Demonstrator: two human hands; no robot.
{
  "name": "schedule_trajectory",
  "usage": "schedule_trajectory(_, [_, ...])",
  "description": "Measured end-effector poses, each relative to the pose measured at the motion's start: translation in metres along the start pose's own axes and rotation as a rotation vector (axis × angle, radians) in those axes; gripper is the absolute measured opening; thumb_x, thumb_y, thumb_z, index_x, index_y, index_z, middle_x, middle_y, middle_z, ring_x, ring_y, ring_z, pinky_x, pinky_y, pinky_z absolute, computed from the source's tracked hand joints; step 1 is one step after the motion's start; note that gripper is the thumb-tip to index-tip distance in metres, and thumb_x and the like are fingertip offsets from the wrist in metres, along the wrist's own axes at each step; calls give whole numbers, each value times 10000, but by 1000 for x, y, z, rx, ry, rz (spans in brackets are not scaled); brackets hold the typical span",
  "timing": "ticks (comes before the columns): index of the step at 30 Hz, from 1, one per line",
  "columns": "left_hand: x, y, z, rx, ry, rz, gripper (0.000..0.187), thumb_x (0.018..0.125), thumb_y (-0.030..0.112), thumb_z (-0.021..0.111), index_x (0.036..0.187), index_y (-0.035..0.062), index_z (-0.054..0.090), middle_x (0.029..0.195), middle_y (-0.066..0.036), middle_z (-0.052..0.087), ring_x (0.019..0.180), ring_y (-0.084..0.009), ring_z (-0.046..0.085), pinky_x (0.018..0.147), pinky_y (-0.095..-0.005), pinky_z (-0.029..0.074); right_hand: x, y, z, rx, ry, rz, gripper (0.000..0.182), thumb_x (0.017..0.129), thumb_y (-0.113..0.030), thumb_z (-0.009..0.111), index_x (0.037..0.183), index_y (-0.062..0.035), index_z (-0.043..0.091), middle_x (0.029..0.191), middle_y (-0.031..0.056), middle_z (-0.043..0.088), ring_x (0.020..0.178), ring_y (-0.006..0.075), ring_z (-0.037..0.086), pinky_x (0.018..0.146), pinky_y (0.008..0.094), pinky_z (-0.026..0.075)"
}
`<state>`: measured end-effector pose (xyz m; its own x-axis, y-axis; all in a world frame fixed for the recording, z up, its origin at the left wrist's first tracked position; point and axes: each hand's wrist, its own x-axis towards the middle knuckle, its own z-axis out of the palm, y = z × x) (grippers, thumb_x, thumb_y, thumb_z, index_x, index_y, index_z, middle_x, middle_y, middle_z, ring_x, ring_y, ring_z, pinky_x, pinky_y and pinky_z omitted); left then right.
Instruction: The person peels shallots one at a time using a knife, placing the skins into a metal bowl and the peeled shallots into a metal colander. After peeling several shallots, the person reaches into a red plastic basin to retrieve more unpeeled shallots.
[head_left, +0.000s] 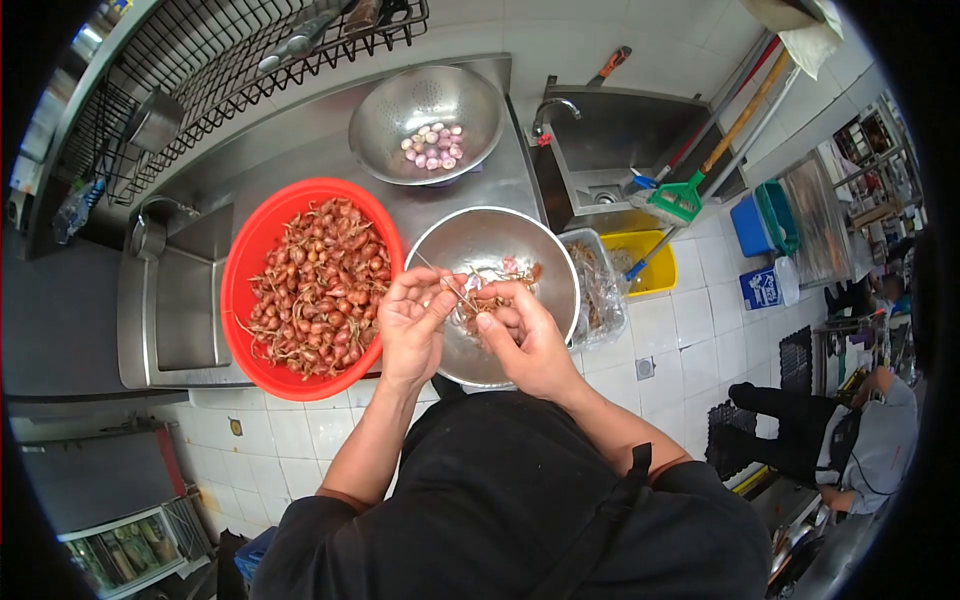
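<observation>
Both of my hands meet over a steel bowl [556, 262] that holds shallot skins and trimmings [510, 270]. My left hand [412, 325] is closed, its fingertips pinching what looks like a small shallot, mostly hidden by the fingers. My right hand [528, 338] is closed too, thumb against fingers. A thin knife blade [428, 264] slants up and left from near the right thumb, across the left fingertips; its handle is hidden. Left of the bowl, a red basin [238, 300] is heaped with unpeeled shallots [325, 290]. Behind, a steel colander [375, 125] holds several peeled shallots [436, 147].
A steel sink [190, 320] lies left, another sink [640, 130] right with a tap [556, 108]. Beside the bowl stands a plastic-lined container [600, 290] and a yellow bucket [655, 265]. Above hangs a wire rack [250, 70]. Another person [840, 430] works far right.
</observation>
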<state>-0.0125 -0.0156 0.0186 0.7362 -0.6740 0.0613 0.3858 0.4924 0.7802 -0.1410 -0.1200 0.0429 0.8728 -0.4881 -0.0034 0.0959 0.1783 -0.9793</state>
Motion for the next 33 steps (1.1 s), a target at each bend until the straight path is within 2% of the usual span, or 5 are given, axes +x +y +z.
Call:
schedule_trajectory(8, [-5, 0, 7, -115, -17, -23, 273, 867, -102, 648, 1108, 2, 571, 1122, -121, 626, 1023, -186, 639, 935, -319, 521, 2, -14, 3, -292, 35, -181, 367, 945, -53, 582, 1299, 12, 509, 707, 19, 539, 640, 70, 505, 638, 246, 436])
schedule_trajectory(10, [-6, 0, 10, -102, -22, 14, 281, 864, -108, 648, 1112, -2, 571, 1122, -121, 625, 1006, -175, 634, 929, -314, 522, 7, -16, 5, -482, 61, -514, 414, 938, -59, 580, 1343, 11, 527, 815, 108, 655, 690, 143, 600, 705, 286, 489])
schedule_trajectory(20, [-13, 3, 5, 18, -29, 78, 306, 863, -109, 649, 1141, -15, 561, 1118, -120, 639, 984, -154, 632, 909, -295, 525, 6, -19, 0, -260, -63, -325, 350, 966, -75, 548, 1305, 2, 590, 1186, 175, 677, 1008, 205, 668, 899, 317, 498])
schedule_trajectory(25, [-8, 10, 10, -160, -59, -59, 289, 910, -47, 618, 1184, 1, 543, 1137, -127, 646, 1018, -173, 645, 914, -304, 535, 2, -26, -5, 14, -85, 77, 345, 992, -108, 533, 1323, -30, 591, 753, -19, 606, 667, 31, 502, 606, 225, 437])
schedule_trajectory(33, [-7, 1, -4, -413, -124, -218, 264, 967, 3, 539, 1231, 23, 545, 1264, -143, 597, 1102, -195, 623, 961, -317, 536, 1, -21, -4, 165, -41, 172, 358, 1001, -135, 525, 1347, -55, 576, 653, -70, 455, 579, 14, 383, 521, 191, 335])
